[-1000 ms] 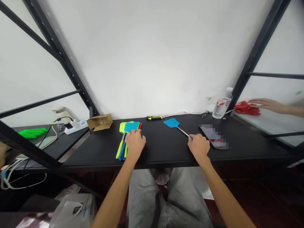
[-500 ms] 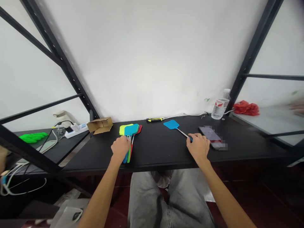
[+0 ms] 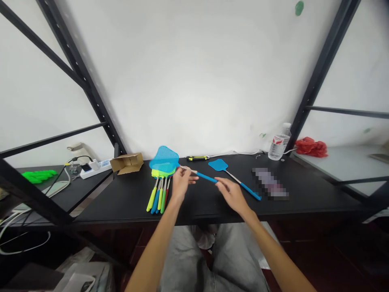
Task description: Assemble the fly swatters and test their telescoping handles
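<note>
A blue fly swatter (image 3: 207, 177) is held in both hands over the middle-left of the table (image 3: 121, 198), slanted, head to the far left, handle end to the near right. Its thin shaft is gripped by the left hand (image 3: 181, 182), closed just above the blue handle. The handle's end is pinched by the fingers of the right hand (image 3: 232, 195). The swatter's head is seen over the far end of a swatter pile (image 3: 156, 199); whether the two are touching cannot be told. In the pile, yellow-green, blue, green and red handles are pointed toward the near edge. A second blue swatter (image 3: 218, 164) is laid flat to the right, head far, handle near, untouched by either hand. Next to its handle a phone (image 3: 270, 183) is placed, mostly blurred out. A black and yellow cutter (image 3: 197, 158) is set at the far edge by the wall. A water bottle (image 3: 278, 147) is stood upright at the far right; an open cardboard box (image 3: 127, 163) is placed at the far left, clear of the pile.
</note>
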